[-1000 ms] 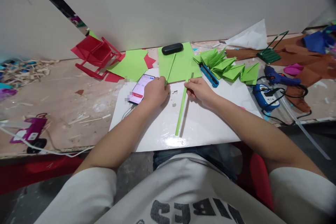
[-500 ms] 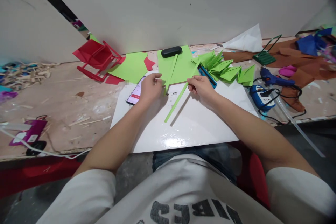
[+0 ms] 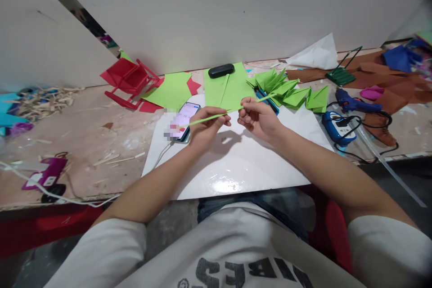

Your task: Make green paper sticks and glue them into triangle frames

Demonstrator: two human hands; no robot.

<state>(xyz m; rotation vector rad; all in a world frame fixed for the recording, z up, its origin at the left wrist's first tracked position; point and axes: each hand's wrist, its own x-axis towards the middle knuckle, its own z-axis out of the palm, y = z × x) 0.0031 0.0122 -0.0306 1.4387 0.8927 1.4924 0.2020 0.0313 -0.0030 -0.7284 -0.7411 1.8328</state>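
Note:
My left hand point(image 3: 209, 128) pinches a narrow green paper strip point(image 3: 199, 121) between thumb and fingers. One end of it sticks out over the phone, the other points at my right hand. Across a small gap, my right hand point(image 3: 258, 117) has its fingertips closed on a thin green piece, part of which shows behind the hand. Whether this is the same strip or a second one, I cannot tell. Both hands are above a white board point(image 3: 209, 175). Under and behind the left hand lies a phone point(image 3: 187, 114) with its screen lit.
Green sheets point(image 3: 212, 92) lie behind the hands, under a black case point(image 3: 221, 70). Folded green paper leaves point(image 3: 286, 90) partly cover a blue tool. A small red chair point(image 3: 130, 81) stands left; a blue glue gun point(image 3: 357, 101) and power socket point(image 3: 339, 128) are right. A purple glue gun point(image 3: 47, 173) lies left.
The green strip in front of my right hand has swung up from its slant toward me. My left hand has come lower and now grips a strip, and more of the phone shows.

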